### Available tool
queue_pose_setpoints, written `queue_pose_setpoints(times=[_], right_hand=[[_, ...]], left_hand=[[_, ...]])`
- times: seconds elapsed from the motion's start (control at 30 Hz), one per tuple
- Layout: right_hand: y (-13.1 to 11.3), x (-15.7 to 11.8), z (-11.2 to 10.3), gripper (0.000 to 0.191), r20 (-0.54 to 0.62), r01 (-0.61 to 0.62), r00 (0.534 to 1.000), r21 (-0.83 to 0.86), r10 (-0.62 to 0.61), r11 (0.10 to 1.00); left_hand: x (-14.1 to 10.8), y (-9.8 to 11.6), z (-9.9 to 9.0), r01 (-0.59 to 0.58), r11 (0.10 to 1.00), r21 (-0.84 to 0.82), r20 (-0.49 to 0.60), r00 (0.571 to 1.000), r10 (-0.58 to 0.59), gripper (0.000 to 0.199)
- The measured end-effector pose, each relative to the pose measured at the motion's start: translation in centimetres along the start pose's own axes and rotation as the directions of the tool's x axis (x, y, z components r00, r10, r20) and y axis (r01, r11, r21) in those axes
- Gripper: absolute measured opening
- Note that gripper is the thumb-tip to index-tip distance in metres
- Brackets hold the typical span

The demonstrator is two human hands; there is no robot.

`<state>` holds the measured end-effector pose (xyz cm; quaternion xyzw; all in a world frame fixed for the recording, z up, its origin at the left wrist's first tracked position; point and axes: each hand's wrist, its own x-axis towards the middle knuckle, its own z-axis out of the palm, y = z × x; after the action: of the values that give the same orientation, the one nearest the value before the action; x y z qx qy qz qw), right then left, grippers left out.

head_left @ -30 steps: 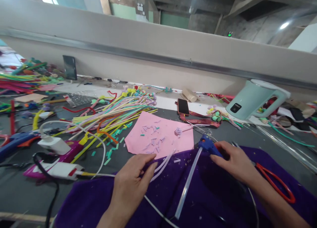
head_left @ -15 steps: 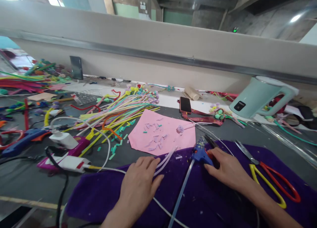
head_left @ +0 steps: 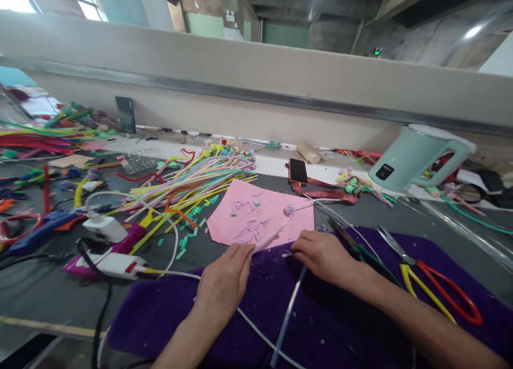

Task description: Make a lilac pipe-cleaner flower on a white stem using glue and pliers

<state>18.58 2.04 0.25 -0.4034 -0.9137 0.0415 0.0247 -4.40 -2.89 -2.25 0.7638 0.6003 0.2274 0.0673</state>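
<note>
My left hand (head_left: pixel 226 273) is closed around white-lilac pipe cleaners (head_left: pixel 269 240), whose far ends reach over the pink sheet (head_left: pixel 224 209). My right hand (head_left: pixel 323 254) has its fingertips pinched at the end of a short lilac pipe-cleaner piece (head_left: pixel 287 255) on the purple cloth (head_left: pixel 168 310). A clear glue stick (head_left: pixel 289 310) runs toward me from under that hand; the blue glue gun is hidden beneath it. Short lilac cuttings (head_left: pixel 251 225) and a small lilac flower (head_left: pixel 289 210) lie on the sheet.
Dark-handled pliers (head_left: pixel 344 234) and red-and-yellow scissors (head_left: pixel 412 262) lie to the right. A mint kettle (head_left: pixel 412 158) and a phone (head_left: pixel 298 171) stand farther back. Left are bundled pipe cleaners (head_left: pixel 192 179), a power strip (head_left: pixel 116 263) and loose cables.
My right hand has left the glue gun's handle side and moved left to the short lilac piece. The pipe cleaners in my left hand now point farther up across the pink sheet.
</note>
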Motion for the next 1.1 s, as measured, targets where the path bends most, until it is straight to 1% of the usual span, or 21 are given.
queue_pose_setpoints(times=[0.07,0.17,0.23,0.3,0.4,0.5,0.6,0.67,0.77,0.9,1.0,1.03,1.1], right_hand=[[-0.4,1.5,0.6,0.019,0.038,0.045,0.998,-0.027,-0.044,0.999],[-0.9,2.5,1.4,0.018,0.046,0.062,0.997,-0.046,-0.060,0.997],[-1.1,2.7,1.6,0.018,0.042,0.064,0.997,-0.048,-0.062,0.997],[-1.0,2.6,1.4,0.017,0.037,0.065,0.997,-0.039,-0.064,0.997],[-0.5,2.4,0.5,0.015,0.023,0.053,0.998,-0.013,-0.053,0.998],[0.1,2.5,-0.9,0.015,-0.026,0.008,1.000,0.037,-0.007,0.999],[0.7,3.4,-2.3,0.014,-0.108,-0.049,0.992,0.110,0.061,0.993],[0.8,4.5,-2.9,0.015,-0.129,-0.051,0.989,0.126,0.068,0.991],[0.6,6.7,-2.6,0.016,-0.117,-0.018,0.993,0.121,0.032,0.993],[-0.1,9.3,-1.2,0.021,-0.090,0.052,0.995,0.117,-0.042,0.992],[0.0,10.1,-0.7,0.031,-0.071,0.092,0.994,0.105,-0.084,0.990],[0.1,10.1,-0.8,0.032,-0.065,0.091,0.994,0.098,-0.085,0.991],[0.6,10.0,-0.9,0.027,-0.038,0.073,0.997,0.073,-0.071,0.995]], left_hand=[[0.1,-0.2,-0.4,0.003,0.996,-0.086,-0.037,0.999,-0.006,0.026],[0.1,-0.5,-0.9,0.020,0.974,-0.224,-0.069,0.997,-0.037,0.025],[0.0,-0.7,-1.0,0.074,0.943,-0.326,-0.047,0.994,-0.094,0.026],[-0.1,-0.9,-0.9,0.138,0.894,-0.425,0.002,0.988,-0.152,0.028],[-0.4,-1.0,-0.9,0.183,0.838,-0.513,0.045,0.981,-0.187,0.028],[-0.7,-0.6,-1.2,0.150,0.843,-0.516,0.060,0.989,-0.138,0.026],[-1.0,0.5,-1.3,0.062,0.873,-0.484,0.098,0.995,-0.016,0.025],[-1.1,1.4,-1.1,0.010,0.892,-0.452,0.111,0.993,0.046,0.027],[-1.1,2.4,-0.6,-0.034,0.912,-0.408,0.112,0.990,0.087,0.030],[-1.2,2.7,0.0,-0.062,0.928,-0.369,0.138,0.983,0.120,0.031],[-1.4,2.6,0.2,-0.053,0.933,-0.356,0.155,0.981,0.115,0.031],[-1.5,2.5,0.3,-0.051,0.932,-0.359,0.156,0.981,0.114,0.031],[-1.7,2.5,0.4,-0.056,0.928,-0.368,0.154,0.981,0.121,0.031]])
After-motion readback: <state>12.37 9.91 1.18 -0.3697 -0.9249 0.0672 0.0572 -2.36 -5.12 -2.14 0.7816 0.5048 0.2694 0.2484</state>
